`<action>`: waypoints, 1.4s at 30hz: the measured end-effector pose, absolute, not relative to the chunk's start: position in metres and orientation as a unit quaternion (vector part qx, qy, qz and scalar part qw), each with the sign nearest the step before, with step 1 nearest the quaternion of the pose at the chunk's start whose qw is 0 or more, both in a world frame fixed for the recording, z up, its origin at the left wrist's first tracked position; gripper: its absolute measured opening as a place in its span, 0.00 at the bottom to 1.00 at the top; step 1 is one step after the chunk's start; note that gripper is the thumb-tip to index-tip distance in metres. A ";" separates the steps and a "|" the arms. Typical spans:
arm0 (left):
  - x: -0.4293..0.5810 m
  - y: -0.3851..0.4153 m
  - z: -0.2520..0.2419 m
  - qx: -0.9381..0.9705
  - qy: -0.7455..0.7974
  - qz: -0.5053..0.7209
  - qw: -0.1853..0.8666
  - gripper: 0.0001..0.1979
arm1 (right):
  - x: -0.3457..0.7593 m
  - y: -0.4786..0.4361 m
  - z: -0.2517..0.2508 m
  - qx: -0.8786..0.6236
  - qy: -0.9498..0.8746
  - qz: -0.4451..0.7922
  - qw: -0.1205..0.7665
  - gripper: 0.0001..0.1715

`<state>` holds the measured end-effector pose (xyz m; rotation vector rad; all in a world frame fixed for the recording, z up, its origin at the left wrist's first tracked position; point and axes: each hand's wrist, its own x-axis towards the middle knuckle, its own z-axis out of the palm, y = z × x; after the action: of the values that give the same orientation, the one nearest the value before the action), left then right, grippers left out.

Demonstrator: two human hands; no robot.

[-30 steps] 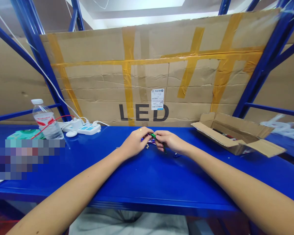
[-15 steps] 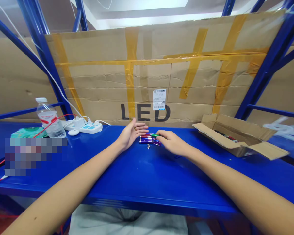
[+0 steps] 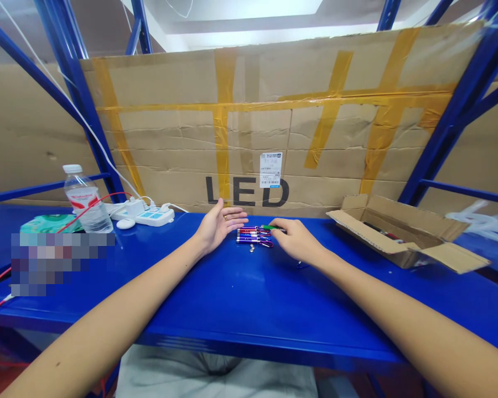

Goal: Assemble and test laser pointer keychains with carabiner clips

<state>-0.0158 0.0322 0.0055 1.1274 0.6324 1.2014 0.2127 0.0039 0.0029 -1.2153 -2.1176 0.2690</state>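
Note:
Several slim shiny tubes [image 3: 249,240], purple and red with silver ends and looking like small pen lights, lie side by side in a row on the blue table [image 3: 240,298]. My right hand [image 3: 294,237] pinches a green pen-like tube [image 3: 269,227] at the row's far right edge; my fingers hide part of it. To the left of the row, my left hand [image 3: 219,225] is open, fingers stretched toward the tubes and palm turned inward, holding nothing. A few small silver button-like pieces [image 3: 252,249] lie just in front of the row. A dark cord [image 3: 301,265] shows under my right wrist.
An open cardboard box [image 3: 392,232] with pen-like items inside stands at the right. On the left are a water bottle [image 3: 87,204], a white power strip [image 3: 153,215], a green packet [image 3: 50,223] and red cables. A large cardboard sheet [image 3: 182,132] closes off the back.
My right hand has shifted slightly right with the green tube, uncovering more of the row. My left hand has drawn back a little to the left, still open.

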 end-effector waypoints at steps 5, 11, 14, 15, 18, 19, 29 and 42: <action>-0.018 0.035 0.004 0.499 0.286 0.522 0.630 0.33 | 0.212 0.002 0.004 -0.480 -0.804 0.091 0.339 0.14; -0.019 0.036 0.004 0.505 0.290 0.520 0.625 0.33 | 0.211 -0.003 0.008 -0.482 -0.802 0.089 0.340 0.15; -0.019 0.035 0.005 0.500 0.298 0.521 0.625 0.33 | 0.211 -0.003 0.008 -0.488 -0.799 0.095 0.338 0.15; -0.018 0.034 0.005 0.499 0.300 0.520 0.625 0.32 | 0.211 -0.003 0.007 -0.488 -0.800 0.093 0.337 0.15; -0.018 0.033 0.006 0.499 0.301 0.518 0.627 0.32 | 0.211 -0.002 0.006 -0.484 -0.805 0.081 0.334 0.15; -0.018 0.033 0.006 0.499 0.300 0.516 0.628 0.32 | 0.211 -0.001 0.006 -0.484 -0.805 0.078 0.334 0.15; -0.021 0.033 0.006 0.503 0.280 0.481 0.662 0.35 | 0.211 -0.004 0.009 -0.476 -0.809 0.064 0.338 0.16; -0.028 0.034 0.011 0.507 0.212 0.461 0.697 0.38 | 0.210 -0.008 0.010 -0.485 -0.799 0.048 0.351 0.14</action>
<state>-0.0280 0.0344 0.0113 1.1297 0.4727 1.0281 0.2103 -0.0077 0.0101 -1.2554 -2.0695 0.1255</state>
